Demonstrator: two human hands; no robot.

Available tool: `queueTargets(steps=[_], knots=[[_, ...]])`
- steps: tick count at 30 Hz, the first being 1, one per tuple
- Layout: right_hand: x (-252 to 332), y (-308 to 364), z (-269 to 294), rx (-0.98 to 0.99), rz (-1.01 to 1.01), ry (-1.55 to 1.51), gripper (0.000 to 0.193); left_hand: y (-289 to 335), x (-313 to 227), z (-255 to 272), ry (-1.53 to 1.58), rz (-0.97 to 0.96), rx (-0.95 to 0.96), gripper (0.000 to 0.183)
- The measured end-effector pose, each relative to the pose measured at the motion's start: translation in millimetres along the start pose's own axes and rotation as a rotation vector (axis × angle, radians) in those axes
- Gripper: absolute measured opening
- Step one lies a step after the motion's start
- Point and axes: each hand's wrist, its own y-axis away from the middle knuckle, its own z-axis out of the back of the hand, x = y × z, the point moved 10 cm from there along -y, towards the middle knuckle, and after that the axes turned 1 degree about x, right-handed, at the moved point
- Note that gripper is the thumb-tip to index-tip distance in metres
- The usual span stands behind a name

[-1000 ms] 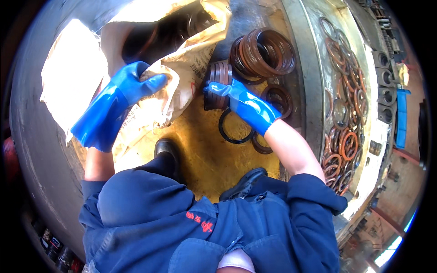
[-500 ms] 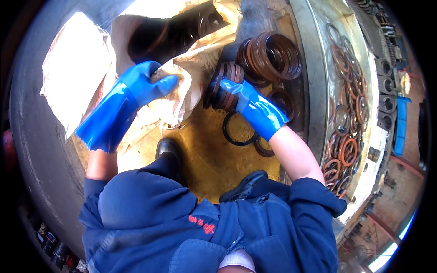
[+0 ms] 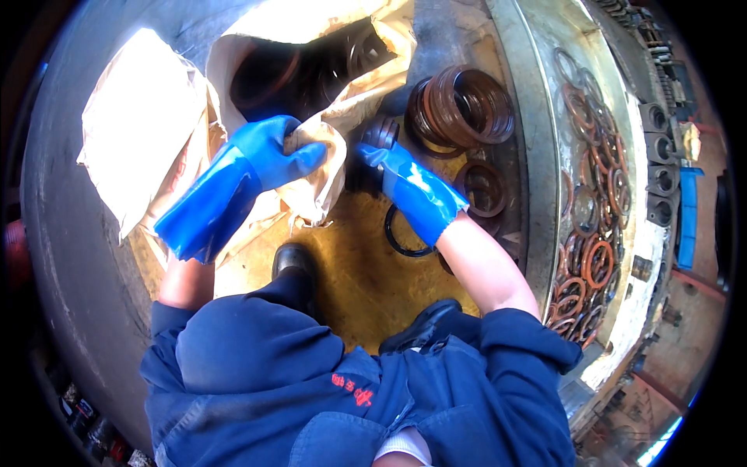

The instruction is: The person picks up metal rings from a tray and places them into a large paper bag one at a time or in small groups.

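Observation:
My left hand (image 3: pixel 268 156), in a blue rubber glove, is closed on the crumpled edge of a tan paper sack (image 3: pixel 362 92). The sack's mouth gapes, and dark rings (image 3: pixel 354 66) show in its shadowed inside. In my right hand (image 3: pixel 412 183), gloved the same, is a stack of dark brown seal rings (image 3: pixel 381 132), held beside the sack's near right side. Part of this stack is hidden by the glove and shadow. A bigger stack of brown rings (image 3: pixel 443 109) lies on its side just beyond my right hand. A black ring (image 3: pixel 391 236) lies flat below that hand.
To the right, a metal tray (image 3: pixel 541 156) holds many loose brown and black rings (image 3: pixel 589 268). More rings (image 3: pixel 498 198) lie on the yellowish floor against its wall. A pale sack section (image 3: pixel 140 124) stands at left. My shoes (image 3: pixel 296 261) are close below the hands.
My right hand has moved slightly left with the ring stack, which has tilted away and shows less. The left hand has shifted a little right, still gripping the sack edge.

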Motion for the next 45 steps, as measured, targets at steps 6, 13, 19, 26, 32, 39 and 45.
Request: queueTargets(steps=[6,13,19,26,32,39,45], knots=[[71,24,-7,-0.116,0.056,0.104,0.038,22,6,4,-0.049,-0.073,-0.053,0.057],[225,115,-145,-0.111,0.544,0.698,0.029,19,-21,-3,-0.093,-0.168,-0.004,0.048],[168,46,-196,0.219,0.595,1.296,0.043,26,-40,-4,-0.267,-0.444,-0.134,0.035],[189,50,-218,0.333,0.4,1.313,0.059,31,-27,0,-0.197,-0.517,-0.253,0.025],[174,27,-182,0.342,0.411,1.173,0.038,12,-23,-13,-0.218,-0.503,-0.136,0.023],[155,8,-251,0.336,0.405,1.816,0.03,20,-31,-8,-0.21,-0.706,-0.26,0.014],[89,-3,-201,0.699,-0.029,1.754,0.03,18,-38,-3,-0.154,-0.724,-0.21,0.017]])
